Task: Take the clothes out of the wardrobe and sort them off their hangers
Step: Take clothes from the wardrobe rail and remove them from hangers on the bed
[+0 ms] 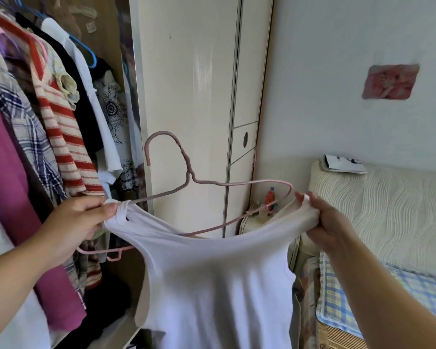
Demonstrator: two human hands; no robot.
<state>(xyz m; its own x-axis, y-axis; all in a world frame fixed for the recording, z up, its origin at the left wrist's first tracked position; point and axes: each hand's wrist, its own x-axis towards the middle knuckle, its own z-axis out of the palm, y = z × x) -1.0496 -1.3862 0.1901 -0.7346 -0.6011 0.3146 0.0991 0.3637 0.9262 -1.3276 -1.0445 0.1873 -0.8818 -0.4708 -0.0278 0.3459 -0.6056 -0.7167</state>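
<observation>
A bedroom with a pale wall. An open wardrobe stands to the left and a bed with a cream textured cover lies to the right. Inside the wardrobe hang a red-and-cream striped top, a plaid shirt and a magenta garment.

In front of the wardrobe, both hands hold up a white tank top on a pink wire hanger. The left hand has its fingers curled round the top's left strap where it sits on the hanger's left shoulder. The right hand pinches the right strap just beyond the hanger's right end. The top's body hangs down between the two hands, and the hanger's lower bar passes behind the neckline.
</observation>
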